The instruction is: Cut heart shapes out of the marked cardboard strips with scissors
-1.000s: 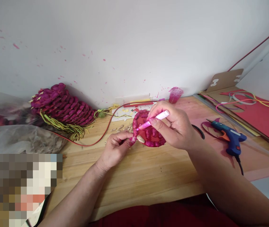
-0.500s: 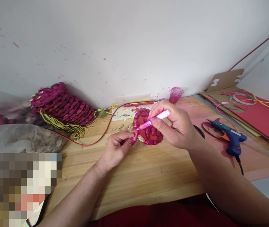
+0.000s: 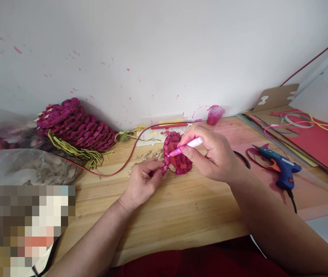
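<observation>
A round red piece edged with magenta-painted peanuts is raised over the table, face tilted toward me. My left hand pinches its lower left edge between thumb and fingers. One peanut on it, near those fingertips, is still pale and unpainted. My right hand is closed round a white pen-like marker with a pink-stained front part. Its tip rests at or very close to the peanuts on the left rim. Behind my right fingers, part of the round piece is hidden. Loose plain peanuts lie just beyond my left hand.
A stack of magenta peanut-covered rounds with yellow-green tassels leans at back left, near a plastic bag. A cup of pink paint stands by the wall. A blue glue gun lies right, near red card. A red cord crosses the table.
The round piece has turned and looks narrower. The marker has tilted a little flatter and shifted slightly left, its tip higher along the rim. Both hands keep their hold.
</observation>
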Available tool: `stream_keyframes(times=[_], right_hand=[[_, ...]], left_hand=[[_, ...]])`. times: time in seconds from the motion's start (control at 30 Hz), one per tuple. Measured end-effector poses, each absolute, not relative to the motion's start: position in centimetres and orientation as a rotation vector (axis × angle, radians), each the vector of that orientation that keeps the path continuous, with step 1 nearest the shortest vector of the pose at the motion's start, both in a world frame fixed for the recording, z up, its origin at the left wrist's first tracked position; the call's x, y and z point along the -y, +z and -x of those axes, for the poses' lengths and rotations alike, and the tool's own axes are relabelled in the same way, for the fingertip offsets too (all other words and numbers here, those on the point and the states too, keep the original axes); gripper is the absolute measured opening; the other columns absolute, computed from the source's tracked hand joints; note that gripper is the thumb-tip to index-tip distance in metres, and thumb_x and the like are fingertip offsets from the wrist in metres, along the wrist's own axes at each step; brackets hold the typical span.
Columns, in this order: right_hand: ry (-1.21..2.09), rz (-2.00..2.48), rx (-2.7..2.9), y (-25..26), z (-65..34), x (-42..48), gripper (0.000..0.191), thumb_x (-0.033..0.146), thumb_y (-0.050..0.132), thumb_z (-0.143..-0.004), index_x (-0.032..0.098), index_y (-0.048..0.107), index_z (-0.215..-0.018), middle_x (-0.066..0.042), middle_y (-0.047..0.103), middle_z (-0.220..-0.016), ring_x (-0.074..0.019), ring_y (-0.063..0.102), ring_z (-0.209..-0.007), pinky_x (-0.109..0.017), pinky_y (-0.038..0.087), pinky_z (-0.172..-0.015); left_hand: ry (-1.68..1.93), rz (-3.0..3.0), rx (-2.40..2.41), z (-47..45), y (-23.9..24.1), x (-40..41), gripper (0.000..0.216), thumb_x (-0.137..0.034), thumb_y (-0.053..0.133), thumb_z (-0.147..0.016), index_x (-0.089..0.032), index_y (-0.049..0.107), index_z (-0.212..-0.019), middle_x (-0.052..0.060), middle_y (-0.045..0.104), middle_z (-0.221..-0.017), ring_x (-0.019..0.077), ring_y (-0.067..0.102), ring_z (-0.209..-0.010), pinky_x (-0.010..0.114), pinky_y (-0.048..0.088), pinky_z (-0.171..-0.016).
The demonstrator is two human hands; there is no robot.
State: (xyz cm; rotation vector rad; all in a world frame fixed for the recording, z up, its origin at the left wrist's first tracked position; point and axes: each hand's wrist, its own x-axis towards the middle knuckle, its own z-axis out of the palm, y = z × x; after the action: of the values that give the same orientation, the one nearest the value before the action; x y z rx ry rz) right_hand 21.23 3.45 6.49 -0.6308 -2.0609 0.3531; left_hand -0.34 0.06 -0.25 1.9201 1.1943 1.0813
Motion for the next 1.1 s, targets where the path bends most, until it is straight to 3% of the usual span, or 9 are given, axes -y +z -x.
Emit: stream_keyframes(times=[0.87, 1.1], right_hand=[[0.334, 0.573, 2.173, 7.13, -20.79, -2.95, 0.007, 0.015, 0.057, -0.095, 0.021, 0.059, -0.093, -0.004, 0.068, -0.089, -0.021, 0.06, -0.087, -0.037, 0.046, -0.082], [0.339, 0.565, 2.215, 7.24, -20.86, -2.83, 0.009, 0.014, 0.055, -0.097, 0.02, 0.059, -0.093, -0.005, 0.067, -0.089, -0.0205, 0.059, -0.088, -0.037, 0.046, -0.084]], left_hand=[[1.072, -2.073, -1.21, 0.47, 0.09, 0.37, 0.026, -0.02, 0.056, -0.095, -0.018, 0.066, -0.071, 0.0, 0.057, -0.066, 0.0137, 0.048, -0.064, 0.03, 0.035, -0.064], [1.072, -2.077, -1.21, 0.55, -0.03, 0.29, 0.023, -0.019, 0.056, -0.095, -0.017, 0.07, -0.077, 0.0, 0.057, -0.066, 0.0137, 0.049, -0.064, 0.03, 0.036, -0.063]])
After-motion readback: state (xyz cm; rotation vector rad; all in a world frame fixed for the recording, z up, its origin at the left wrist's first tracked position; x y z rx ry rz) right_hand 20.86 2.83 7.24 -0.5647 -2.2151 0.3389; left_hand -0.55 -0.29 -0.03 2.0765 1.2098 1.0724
